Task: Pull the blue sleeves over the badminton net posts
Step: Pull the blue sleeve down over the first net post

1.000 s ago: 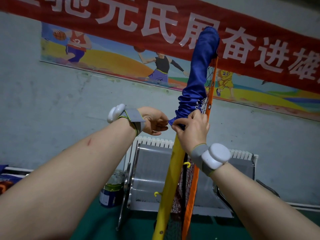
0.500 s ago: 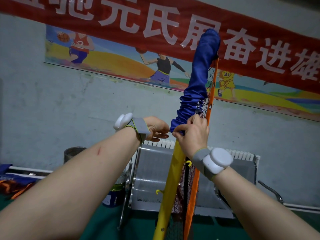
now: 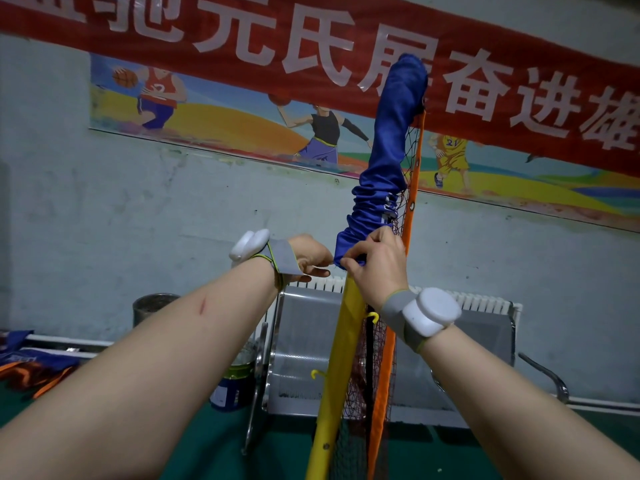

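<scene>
- Behind everything we see a pale, scuffed wall (image 3: 138, 209) with a red banner (image 3: 311, 39) across its top. Among the banner's large white characters we can read 元, 氏, 奋 and 进.
- Under the banner runs a painted mural (image 3: 225, 123) of basketball players. One yellow jersey carries the number 21.
- Low on the wall we find a white radiator (image 3: 485, 303), with a perforated metal seat (image 3: 301, 341) in front of it on the green floor (image 3: 242, 452).
- A paint can (image 3: 233, 382) stands just left of the seat. Its label is too dim for us to read.
- At the middle of the head view the yellow post (image 3: 341, 358) rises from the floor, leaning right toward its top. The dark net (image 3: 367, 358) and its orange edge band (image 3: 412, 202) lie along the post's right side.
- The blue sleeve (image 3: 384, 174) covers the post's upper part, with its long axis following that same lean. Its closed end points up at the banner and its open hem points down.
- We see the upper stretch lying smooth and the lower stretch bunched in folds.
- The left hand (image 3: 311, 258) pinches the hem from the left side.
- The right hand (image 3: 377, 268) grips the hem from the front with curled fingers and thumb, against the post.
- Each wrist wears a grey strap with a white device (image 3: 431, 315).
</scene>
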`<move>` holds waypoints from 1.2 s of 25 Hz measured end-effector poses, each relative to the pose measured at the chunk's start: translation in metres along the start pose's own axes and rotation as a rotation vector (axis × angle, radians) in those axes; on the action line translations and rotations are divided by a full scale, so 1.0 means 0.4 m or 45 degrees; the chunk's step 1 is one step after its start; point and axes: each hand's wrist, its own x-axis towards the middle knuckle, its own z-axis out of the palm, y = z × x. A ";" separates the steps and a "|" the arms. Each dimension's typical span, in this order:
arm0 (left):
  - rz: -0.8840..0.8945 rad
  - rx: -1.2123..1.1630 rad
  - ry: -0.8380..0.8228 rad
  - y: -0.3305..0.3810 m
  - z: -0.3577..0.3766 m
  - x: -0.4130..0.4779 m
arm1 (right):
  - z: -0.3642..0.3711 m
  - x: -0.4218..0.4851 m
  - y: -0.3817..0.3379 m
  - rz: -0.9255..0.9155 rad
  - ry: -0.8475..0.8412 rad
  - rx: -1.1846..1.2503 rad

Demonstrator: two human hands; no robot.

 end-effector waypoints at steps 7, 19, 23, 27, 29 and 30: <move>0.025 -0.092 0.002 -0.017 0.004 0.022 | 0.007 -0.015 0.007 0.253 0.174 0.393; 0.219 -0.215 0.068 -0.023 0.013 0.011 | -0.010 -0.008 0.064 0.444 0.097 0.666; 0.224 -0.165 0.134 -0.034 0.025 0.016 | -0.003 -0.013 0.076 0.409 0.012 0.645; 0.189 -0.068 0.110 -0.059 0.043 0.019 | 0.020 -0.029 0.096 0.417 -0.074 0.662; 0.191 -0.101 0.092 -0.069 0.053 0.014 | 0.034 -0.040 0.103 0.416 -0.108 0.631; 0.201 -0.117 0.095 -0.075 0.058 0.011 | 0.041 -0.046 0.107 0.419 -0.119 0.619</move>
